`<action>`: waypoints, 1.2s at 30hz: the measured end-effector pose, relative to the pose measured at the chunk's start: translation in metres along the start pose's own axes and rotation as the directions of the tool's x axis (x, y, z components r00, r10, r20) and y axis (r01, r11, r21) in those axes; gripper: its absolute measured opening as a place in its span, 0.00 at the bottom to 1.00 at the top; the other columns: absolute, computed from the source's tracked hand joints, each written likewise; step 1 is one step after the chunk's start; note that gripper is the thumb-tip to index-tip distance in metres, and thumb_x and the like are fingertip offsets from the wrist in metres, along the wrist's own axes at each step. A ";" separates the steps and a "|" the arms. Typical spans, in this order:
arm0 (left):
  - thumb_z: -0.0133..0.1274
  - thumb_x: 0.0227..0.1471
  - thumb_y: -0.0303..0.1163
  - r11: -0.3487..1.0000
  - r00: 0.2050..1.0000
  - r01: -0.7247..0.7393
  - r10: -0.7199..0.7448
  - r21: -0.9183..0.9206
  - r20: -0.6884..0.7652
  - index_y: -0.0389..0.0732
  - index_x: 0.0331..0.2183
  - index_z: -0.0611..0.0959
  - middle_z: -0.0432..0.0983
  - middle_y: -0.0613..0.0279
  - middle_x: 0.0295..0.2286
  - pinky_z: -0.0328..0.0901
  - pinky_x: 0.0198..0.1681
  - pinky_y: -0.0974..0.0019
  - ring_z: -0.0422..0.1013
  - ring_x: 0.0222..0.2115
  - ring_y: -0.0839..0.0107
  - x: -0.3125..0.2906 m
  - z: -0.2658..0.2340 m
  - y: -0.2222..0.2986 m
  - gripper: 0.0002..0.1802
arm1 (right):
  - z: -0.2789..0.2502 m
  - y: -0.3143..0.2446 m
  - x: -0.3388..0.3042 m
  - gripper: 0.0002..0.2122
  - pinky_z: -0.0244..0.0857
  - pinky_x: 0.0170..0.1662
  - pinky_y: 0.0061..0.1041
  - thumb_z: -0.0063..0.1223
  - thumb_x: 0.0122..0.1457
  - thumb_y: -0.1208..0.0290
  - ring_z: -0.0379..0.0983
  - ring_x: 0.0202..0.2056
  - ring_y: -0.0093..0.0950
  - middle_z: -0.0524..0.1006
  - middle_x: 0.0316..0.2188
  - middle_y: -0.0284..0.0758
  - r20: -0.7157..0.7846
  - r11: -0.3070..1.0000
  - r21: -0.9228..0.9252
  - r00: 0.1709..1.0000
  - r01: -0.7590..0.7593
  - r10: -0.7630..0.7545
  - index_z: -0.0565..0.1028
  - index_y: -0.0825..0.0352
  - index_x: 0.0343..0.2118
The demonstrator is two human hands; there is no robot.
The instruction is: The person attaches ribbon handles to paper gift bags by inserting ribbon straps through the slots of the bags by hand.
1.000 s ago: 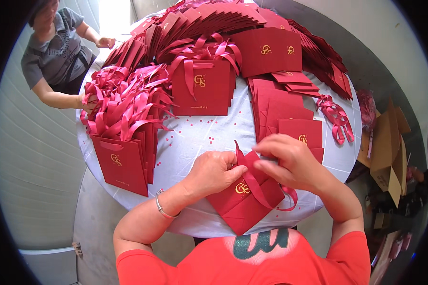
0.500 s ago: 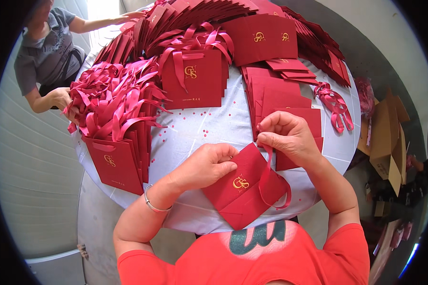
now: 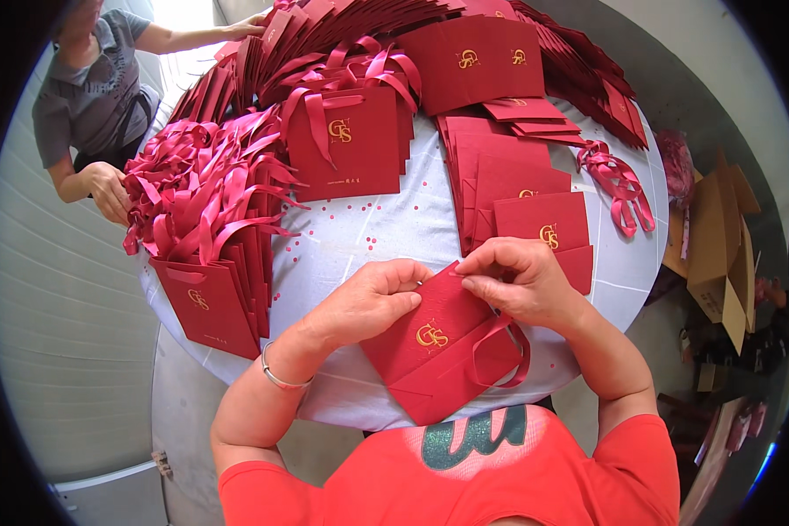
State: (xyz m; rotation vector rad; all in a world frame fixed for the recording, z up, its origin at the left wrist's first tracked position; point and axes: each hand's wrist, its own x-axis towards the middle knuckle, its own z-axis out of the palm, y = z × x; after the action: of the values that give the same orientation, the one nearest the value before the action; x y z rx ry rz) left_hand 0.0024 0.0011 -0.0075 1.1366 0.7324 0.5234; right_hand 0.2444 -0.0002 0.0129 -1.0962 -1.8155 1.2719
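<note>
A flat dark red paper gift bag with a gold emblem lies tilted at the table's near edge, in front of my chest. My left hand is closed on its upper left edge, thumb on the front face. At the bag's top corner my right hand pinches the end of a pink-red ribbon; the fingertips hide that end. The rest of the ribbon loops down over the bag's right side. Just beyond my right hand, flat red bags overlap in a stack.
Ribbon-handled bags stand packed at the left, another group behind. Fanned bags line the far edge. Loose ribbons lie at the right; red paper dots dot the cloth. A co-worker stands far left, cardboard boxes right.
My right hand has come down to the bag's top corner, bringing the ribbon end against it. The ribbon loop hangs lower and slacker. The left hand keeps its hold.
</note>
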 end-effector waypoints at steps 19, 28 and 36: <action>0.48 0.59 0.21 0.994 0.998 0.069 -0.068 0.082 -0.017 0.32 0.41 0.76 0.78 0.65 0.31 0.69 0.37 0.76 0.72 0.32 0.81 0.002 -0.001 -0.005 0.08 | -0.002 0.001 0.000 0.07 0.71 0.28 0.28 0.61 0.46 0.81 0.77 0.27 0.35 0.77 0.25 0.36 0.209 0.860 -0.323 0.916 0.395 -0.342 0.78 0.67 0.29; 0.46 0.59 0.20 0.998 0.997 0.061 -0.060 -0.012 0.041 0.32 0.43 0.75 0.79 0.63 0.33 0.70 0.39 0.75 0.74 0.34 0.80 0.002 0.002 0.000 0.10 | -0.009 0.002 0.002 0.06 0.70 0.27 0.30 0.62 0.44 0.80 0.76 0.25 0.35 0.76 0.23 0.36 0.207 0.769 -0.395 0.865 0.502 -0.458 0.77 0.67 0.26; 0.44 0.60 0.20 0.998 0.996 0.056 -0.053 -0.026 0.075 0.33 0.45 0.75 0.78 0.63 0.36 0.69 0.42 0.73 0.73 0.37 0.80 0.003 -0.003 -0.005 0.12 | -0.006 0.003 0.001 0.07 0.70 0.27 0.29 0.61 0.44 0.80 0.77 0.26 0.35 0.76 0.23 0.36 0.162 0.776 -0.403 0.873 0.484 -0.461 0.77 0.67 0.28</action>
State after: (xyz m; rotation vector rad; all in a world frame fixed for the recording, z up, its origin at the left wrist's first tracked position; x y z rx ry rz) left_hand 0.0026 0.0035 -0.0133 1.1013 0.6874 0.4417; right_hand 0.2500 0.0036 0.0125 -0.7363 -2.2990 0.6131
